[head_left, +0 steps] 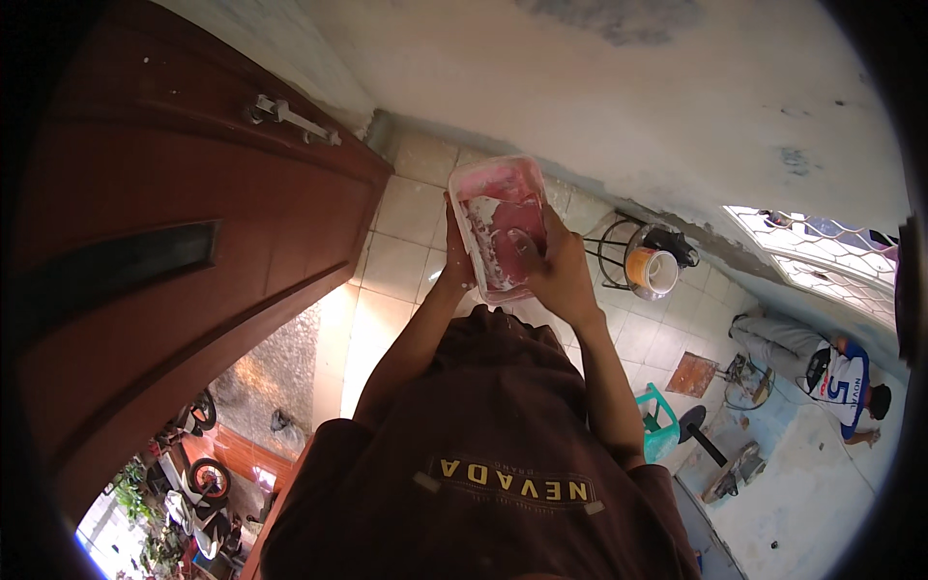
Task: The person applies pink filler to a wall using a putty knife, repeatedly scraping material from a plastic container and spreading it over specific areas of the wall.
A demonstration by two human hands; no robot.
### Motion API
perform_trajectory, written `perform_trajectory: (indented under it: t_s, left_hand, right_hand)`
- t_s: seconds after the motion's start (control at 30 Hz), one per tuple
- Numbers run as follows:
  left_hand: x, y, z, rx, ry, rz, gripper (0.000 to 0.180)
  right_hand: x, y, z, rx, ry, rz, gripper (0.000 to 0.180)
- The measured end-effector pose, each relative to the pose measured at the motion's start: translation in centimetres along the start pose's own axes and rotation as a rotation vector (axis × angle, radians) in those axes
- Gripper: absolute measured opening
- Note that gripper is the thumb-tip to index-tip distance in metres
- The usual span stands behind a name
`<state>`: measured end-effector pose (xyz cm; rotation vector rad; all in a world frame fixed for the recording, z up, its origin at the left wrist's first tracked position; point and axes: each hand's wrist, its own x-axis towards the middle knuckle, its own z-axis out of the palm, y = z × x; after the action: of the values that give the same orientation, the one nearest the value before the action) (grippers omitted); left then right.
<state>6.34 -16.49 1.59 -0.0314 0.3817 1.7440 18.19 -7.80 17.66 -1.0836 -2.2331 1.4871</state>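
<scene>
Tub [495, 193] being held by left hand [456, 263], fingers curling around edge; right hand [553, 275] pressing fingers together inside tub.

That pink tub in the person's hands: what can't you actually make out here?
- Head view: what the right hand holds inside the pink tub; its fingers cover it.
- Tub's underside and the left hand's palm: hidden behind the tub.
- White paste in the tub: too smeared to identify.
- Tub's near end: hidden by the right hand.

Door [174, 222] blocks left; wall [599, 87] close ahead.
</scene>
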Motion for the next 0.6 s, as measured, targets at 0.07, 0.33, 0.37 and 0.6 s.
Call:
perform_trajectory:
  t_s: [0.07, 0.33, 0.37, 0.6]
  left_hand:
    - [0.0, 0.1, 0.0, 0.079, 0.044, 0.029, 0.092]
    - [1.4, 0.5, 2.4, 0.182, 0.034, 0.18, 0.083]
    - [1.7, 0.3, 2.9, 0.166, 0.001, 0.161, 0.083]
    - [5.8, -4.4, 6.2, 0.217, 0.003, 0.15, 0.08]
  right_hand:
    - [0.1, 0.6, -1.5, 0.006, -0.028, 0.035, 0.032]
    - [-1.2, 5.4, -2.9, 1.152, 0.086, 0.195, 0.045]
    - [-1.6, 5.2, -3.2, 1.347, 0.063, 0.225, 0.046]
    - [-2.8, 11.8, -8.1, 2.078, -0.296, 0.018, 0.05]
